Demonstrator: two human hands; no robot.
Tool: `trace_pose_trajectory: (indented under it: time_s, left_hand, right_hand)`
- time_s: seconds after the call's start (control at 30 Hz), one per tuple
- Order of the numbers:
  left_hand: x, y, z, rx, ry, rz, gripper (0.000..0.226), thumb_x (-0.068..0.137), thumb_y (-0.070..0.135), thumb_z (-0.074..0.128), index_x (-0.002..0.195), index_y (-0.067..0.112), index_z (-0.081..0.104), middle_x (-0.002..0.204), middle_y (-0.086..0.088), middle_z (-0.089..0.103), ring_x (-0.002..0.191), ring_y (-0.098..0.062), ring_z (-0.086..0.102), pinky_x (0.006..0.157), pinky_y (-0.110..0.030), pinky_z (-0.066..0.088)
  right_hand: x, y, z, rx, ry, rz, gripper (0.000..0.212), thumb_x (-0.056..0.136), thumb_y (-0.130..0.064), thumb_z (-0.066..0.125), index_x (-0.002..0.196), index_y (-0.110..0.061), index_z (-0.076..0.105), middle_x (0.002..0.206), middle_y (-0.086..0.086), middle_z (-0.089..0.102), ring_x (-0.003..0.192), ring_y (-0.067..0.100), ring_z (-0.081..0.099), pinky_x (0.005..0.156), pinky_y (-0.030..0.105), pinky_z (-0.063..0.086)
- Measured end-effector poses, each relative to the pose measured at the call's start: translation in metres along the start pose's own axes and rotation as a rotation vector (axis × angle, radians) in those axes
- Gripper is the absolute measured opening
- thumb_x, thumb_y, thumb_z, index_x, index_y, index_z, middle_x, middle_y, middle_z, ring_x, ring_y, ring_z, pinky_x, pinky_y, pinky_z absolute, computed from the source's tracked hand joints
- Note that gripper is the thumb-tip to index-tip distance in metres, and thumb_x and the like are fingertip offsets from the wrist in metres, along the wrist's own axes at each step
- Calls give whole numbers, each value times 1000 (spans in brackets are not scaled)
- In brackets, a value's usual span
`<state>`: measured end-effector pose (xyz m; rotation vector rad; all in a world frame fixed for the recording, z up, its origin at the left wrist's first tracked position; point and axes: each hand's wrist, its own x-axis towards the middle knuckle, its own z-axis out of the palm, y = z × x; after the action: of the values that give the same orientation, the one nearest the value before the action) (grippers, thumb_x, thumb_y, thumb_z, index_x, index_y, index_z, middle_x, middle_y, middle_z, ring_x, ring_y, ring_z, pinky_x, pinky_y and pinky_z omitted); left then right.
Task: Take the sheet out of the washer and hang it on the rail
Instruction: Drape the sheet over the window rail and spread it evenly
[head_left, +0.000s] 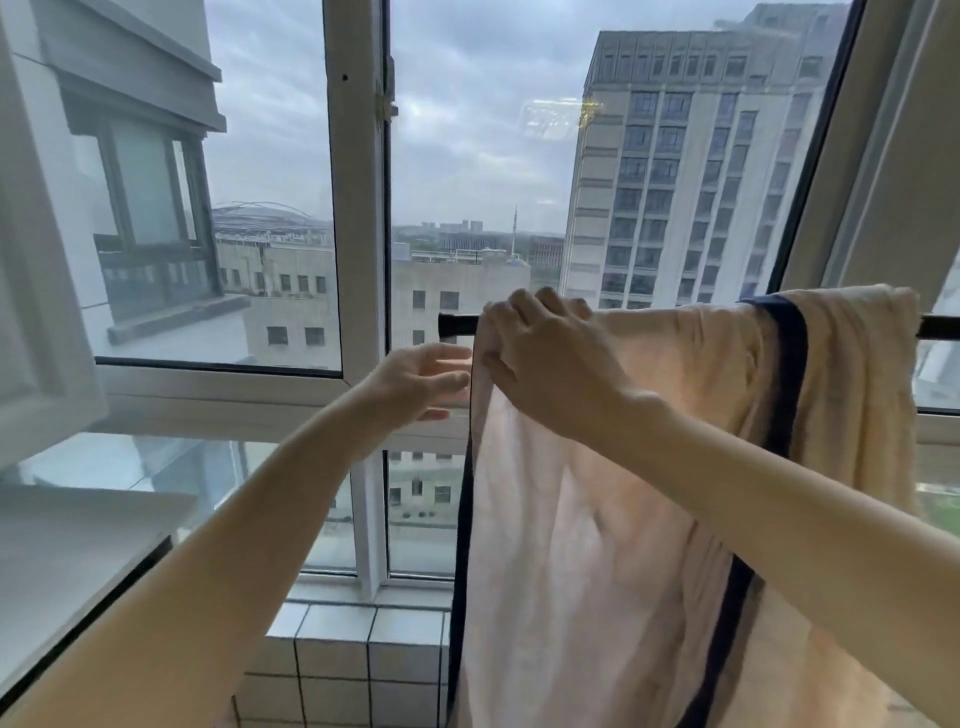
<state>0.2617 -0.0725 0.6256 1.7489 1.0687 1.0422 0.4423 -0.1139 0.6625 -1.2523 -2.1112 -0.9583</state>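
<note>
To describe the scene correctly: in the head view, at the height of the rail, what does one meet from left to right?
left hand → right hand → dark stripe of the sheet → bare end of the rail

A white-framed window fills the wall beyond the left hand and the right hand. Dull daylight comes from an overcast sky. A tall pale high-rise stands above the right hand, and lower buildings lie left of the left hand. Below both hands is a white-tiled wall with dark grout.
</note>
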Motion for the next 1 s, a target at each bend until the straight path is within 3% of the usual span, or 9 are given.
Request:
trace_pose_trajectory:
  time_s: [0.1,0.2,0.3,0.43,0.57,0.67,0.8,1.0]
  left_hand:
    - [4,-12,12,-201,-134,58,44,82,28,66,125,21,59,116,1,70,109,-15,65,95,-36,50]
    - [2,-20,28,-246,-195,99,36,80,29,66,115,22,66,106,-2,73,101,-18,68,88,-33,55]
    - [2,-26,36,-270,-222,136,21,84,25,66,102,15,71,98,-6,74,95,-21,70,78,-29,58]
    - [5,-36,37,-227,-275,133,9,88,17,66,86,15,75,92,-7,73,92,-22,70,80,-32,58]
    - [7,-47,37,-152,-240,118,20,88,21,64,103,10,71,96,-10,73,89,-25,71,81,-31,57]
    - [12,-52,38,-138,-145,140,16,89,17,64,103,13,70,92,-3,73,86,-21,72,74,-25,57]
    - [20,-48,47,-151,-115,168,24,86,15,69,110,17,67,101,1,71,92,-18,70,78,-27,58]
    - [27,-29,84,-171,-284,235,47,86,20,70,131,20,54,127,3,63,108,-10,64,91,-29,54]
  right_hand:
    - [-18,-8,4,-65,76,7,43,90,-17,49,131,-5,51,125,12,57,116,33,50,98,45,40]
    - [-34,-12,8,-179,185,-20,48,86,-4,38,131,-6,54,131,16,55,120,37,48,103,47,36]
    - [-48,-14,15,-256,282,-127,39,87,-5,42,116,-17,66,119,13,64,111,31,46,96,46,40]
    - [-58,-17,19,-371,182,-203,34,81,-11,55,108,-27,67,96,2,62,93,25,53,85,41,37]
    - [-65,-12,9,-410,15,-145,6,70,-12,55,70,-14,60,70,-1,59,81,27,52,81,43,30]
    - [-84,3,4,-389,-29,-103,14,71,-14,49,58,-11,50,56,0,53,72,27,47,78,42,30]
    - [-99,17,-1,-411,-47,-15,35,82,-23,34,58,-12,58,56,-1,56,71,25,47,75,41,33]
    - [-119,29,-6,-443,17,25,39,93,-26,39,67,-13,66,61,2,64,72,27,54,73,42,35]
